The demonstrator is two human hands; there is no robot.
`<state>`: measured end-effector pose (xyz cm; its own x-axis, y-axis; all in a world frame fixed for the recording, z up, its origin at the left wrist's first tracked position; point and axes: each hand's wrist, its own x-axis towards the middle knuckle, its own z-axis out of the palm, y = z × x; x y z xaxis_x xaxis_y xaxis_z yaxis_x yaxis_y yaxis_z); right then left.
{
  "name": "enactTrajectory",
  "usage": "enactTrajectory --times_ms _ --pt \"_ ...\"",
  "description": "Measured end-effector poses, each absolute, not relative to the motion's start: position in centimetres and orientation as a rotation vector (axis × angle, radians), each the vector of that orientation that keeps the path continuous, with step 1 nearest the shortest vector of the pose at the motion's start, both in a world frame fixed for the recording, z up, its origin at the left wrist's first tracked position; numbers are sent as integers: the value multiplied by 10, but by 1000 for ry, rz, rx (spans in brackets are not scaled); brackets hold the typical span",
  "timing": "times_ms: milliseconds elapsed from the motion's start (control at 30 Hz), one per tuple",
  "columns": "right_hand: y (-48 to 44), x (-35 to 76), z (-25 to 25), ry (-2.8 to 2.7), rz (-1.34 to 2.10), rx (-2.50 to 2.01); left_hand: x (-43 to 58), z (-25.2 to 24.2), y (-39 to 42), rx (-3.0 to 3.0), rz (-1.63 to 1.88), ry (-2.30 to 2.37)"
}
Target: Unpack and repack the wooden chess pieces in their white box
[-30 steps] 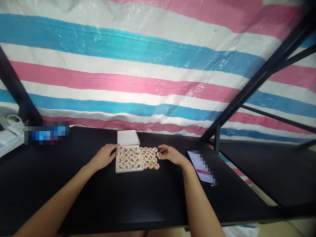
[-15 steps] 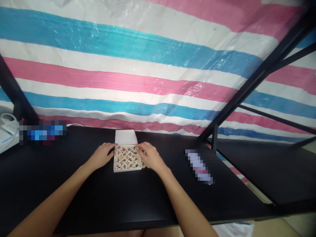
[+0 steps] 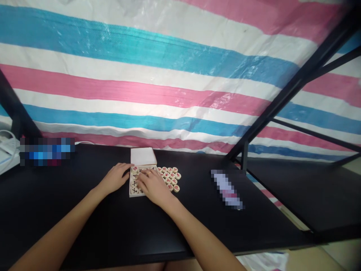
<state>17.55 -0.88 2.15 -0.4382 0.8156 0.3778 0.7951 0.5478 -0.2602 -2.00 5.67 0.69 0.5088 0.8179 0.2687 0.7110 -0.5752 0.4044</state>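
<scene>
A white box (image 3: 130, 191) of round Chinese chess pieces lies on the black table, its lid (image 3: 143, 156) folded back behind it. My left hand (image 3: 116, 178) rests at the box's left side with fingers stretched and thumb apart, touching the edge. Over the box's middle is my right hand (image 3: 153, 186), fingers curled down and seemingly closed on a chess piece that they mostly hide. Just left of its fingertips sits a black-marked piece (image 3: 135, 175), with a red-marked piece (image 3: 135, 169) behind it. Several red-marked pieces (image 3: 170, 175) lie in rows to the right of the box.
A blurred pale, elongated item (image 3: 227, 190) lies on the table (image 3: 101, 233) to the right. Another blurred blue item (image 3: 47, 150) and a white object with a cable (image 3: 8, 148) are at far left. Black frame posts (image 3: 270, 109) and a striped sheet (image 3: 146, 79) stand behind.
My right hand has moved left from the box's right edge to over its middle, uncovering the red pieces. A black-marked piece now shows where a red one was. My left hand stays put.
</scene>
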Motion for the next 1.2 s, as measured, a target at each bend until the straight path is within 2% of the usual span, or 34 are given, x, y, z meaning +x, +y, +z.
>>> enactTrajectory --times_ms 567,800,933,1200 --pt "3 174 18 -2327 127 -1316 -19 7 57 2511 636 1299" --pt "12 227 40 -1979 255 -1454 -21 8 56 2477 618 1331" --pt "19 297 43 -1787 444 -1651 -20 11 55 2470 610 1338" --pt "7 363 27 -1617 1216 -1846 -22 7 58 2492 611 1313"
